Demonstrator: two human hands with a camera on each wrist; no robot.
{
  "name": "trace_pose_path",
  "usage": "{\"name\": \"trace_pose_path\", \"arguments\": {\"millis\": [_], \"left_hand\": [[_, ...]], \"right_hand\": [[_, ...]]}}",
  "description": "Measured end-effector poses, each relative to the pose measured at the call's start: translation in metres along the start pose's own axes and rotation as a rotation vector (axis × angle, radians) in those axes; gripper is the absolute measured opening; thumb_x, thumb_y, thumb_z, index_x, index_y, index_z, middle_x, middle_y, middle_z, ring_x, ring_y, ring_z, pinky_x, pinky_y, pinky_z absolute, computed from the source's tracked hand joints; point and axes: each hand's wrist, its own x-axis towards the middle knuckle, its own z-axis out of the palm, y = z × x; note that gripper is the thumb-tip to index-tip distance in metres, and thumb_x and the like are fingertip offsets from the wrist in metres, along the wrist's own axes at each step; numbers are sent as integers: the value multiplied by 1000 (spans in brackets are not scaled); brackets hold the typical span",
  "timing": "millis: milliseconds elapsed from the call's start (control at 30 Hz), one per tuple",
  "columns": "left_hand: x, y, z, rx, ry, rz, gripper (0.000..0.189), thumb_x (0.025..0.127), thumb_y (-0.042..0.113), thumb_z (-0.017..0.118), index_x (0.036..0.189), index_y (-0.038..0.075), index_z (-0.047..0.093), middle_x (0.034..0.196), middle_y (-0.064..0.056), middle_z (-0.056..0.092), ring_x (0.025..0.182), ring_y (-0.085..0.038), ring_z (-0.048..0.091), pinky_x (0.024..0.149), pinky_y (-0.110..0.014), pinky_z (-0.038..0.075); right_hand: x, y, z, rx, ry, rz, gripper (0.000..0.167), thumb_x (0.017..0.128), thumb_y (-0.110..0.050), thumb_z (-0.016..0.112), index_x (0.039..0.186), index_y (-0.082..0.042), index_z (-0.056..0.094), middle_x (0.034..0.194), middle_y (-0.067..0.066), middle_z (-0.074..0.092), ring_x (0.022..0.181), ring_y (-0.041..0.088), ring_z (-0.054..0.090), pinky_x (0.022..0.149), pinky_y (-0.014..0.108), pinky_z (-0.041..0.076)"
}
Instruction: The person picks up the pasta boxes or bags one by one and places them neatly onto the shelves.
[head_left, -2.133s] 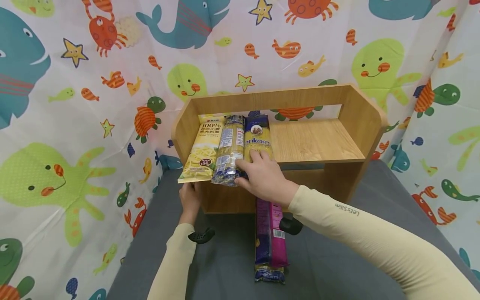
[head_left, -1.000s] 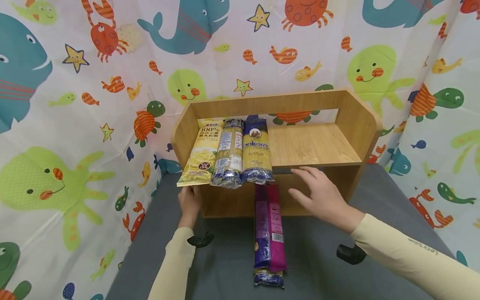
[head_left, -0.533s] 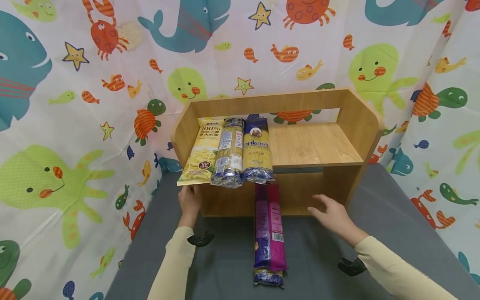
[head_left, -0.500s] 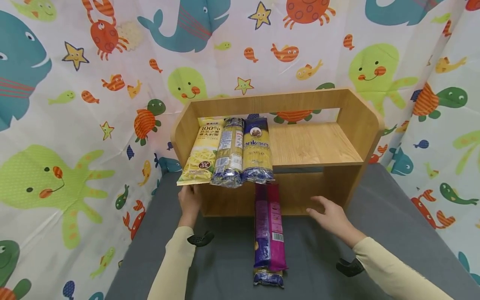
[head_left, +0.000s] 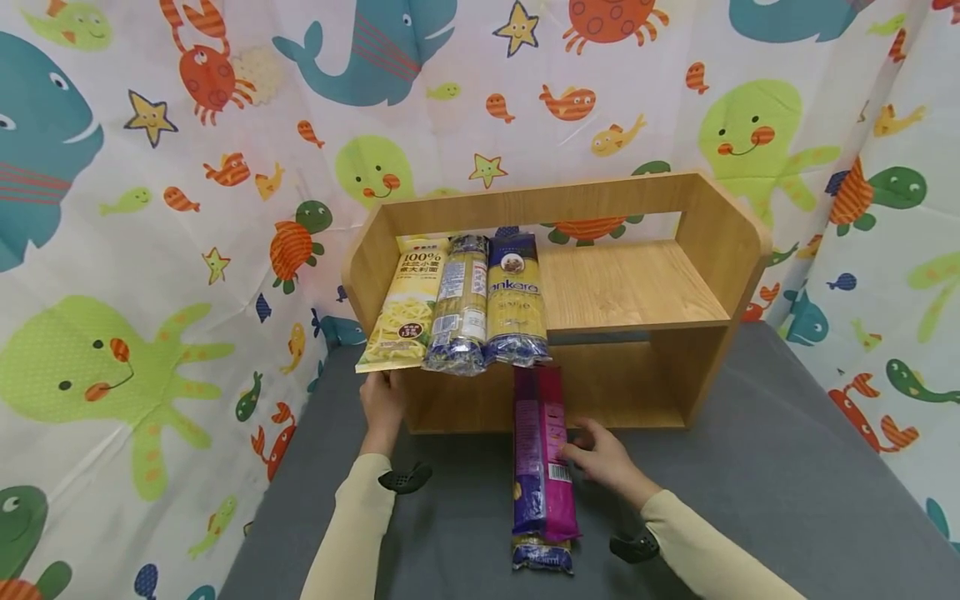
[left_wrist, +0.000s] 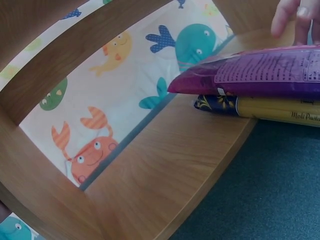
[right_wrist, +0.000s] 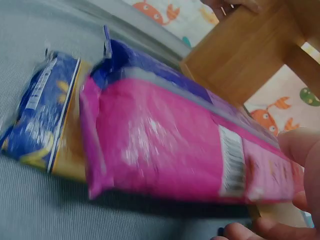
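Note:
A pink and purple pasta packet (head_left: 553, 500) lies on a yellow and blue spaghetti packet (head_left: 542, 554), their far ends on the lower shelf. My right hand (head_left: 603, 458) is at the top packet's right edge. In the right wrist view its thumb (right_wrist: 300, 145) and fingers stand apart around that packet's far part; no firm grip shows. My left hand (head_left: 382, 408) holds the lower left side of the wooden shelf unit (head_left: 705, 367), its fingertips partly hidden. Above it, a yellow noodle packet (head_left: 405, 308), a clear spaghetti packet (head_left: 460, 304) and a yellow-blue packet (head_left: 517, 304) lie side by side.
The upper shelf (head_left: 630, 283) shows bare wood right of the three packets, whose near ends overhang its front edge. A grey cloth surface (head_left: 750, 467) spreads under the unit. A sea-animal curtain (head_left: 465, 125) hangs behind and at both sides.
My right hand has left the yellow-blue packet on the upper shelf, swung right and down, then moved left to the pink and purple packet. The left hand has stayed on the shelf unit.

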Motion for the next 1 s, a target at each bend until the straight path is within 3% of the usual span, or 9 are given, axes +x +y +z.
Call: {"name": "trace_pose_path", "arguments": {"millis": [133,467,667,1000], "left_hand": [[-1,0,-1,3,9,4,21,104,13,48,97,1,63,70,-14,52,57,-23,46,54,-33,33],[-1,1,-2,4,17,16,22,104,13,49,93,0,62,70,-15,54,57,-24,47,54,-33,33],[1,2,-1,5,17,35,23,104,14,50,103,-2,66,73,-18,58,58,-25,50,54,-33,34],[0,0,-1,-6,8,21,26,105,14,49,117,-2,66,75,-19,60,58,-25,51,53,-32,34]], "right_hand": [[5,-4,16,32,12,13,74,90,-29,75,148,2,42,124,30,65,104,35,68,73,41,59],[15,-13,33,-20,62,4,86,83,-33,80,154,-8,38,135,25,59,110,36,63,85,49,57],[17,-14,34,-73,82,-20,83,81,-26,82,151,-7,41,130,26,62,103,36,64,81,48,57],[21,-1,26,9,58,-18,89,78,-16,84,154,-7,38,136,29,57,110,39,63,88,50,56]]}}
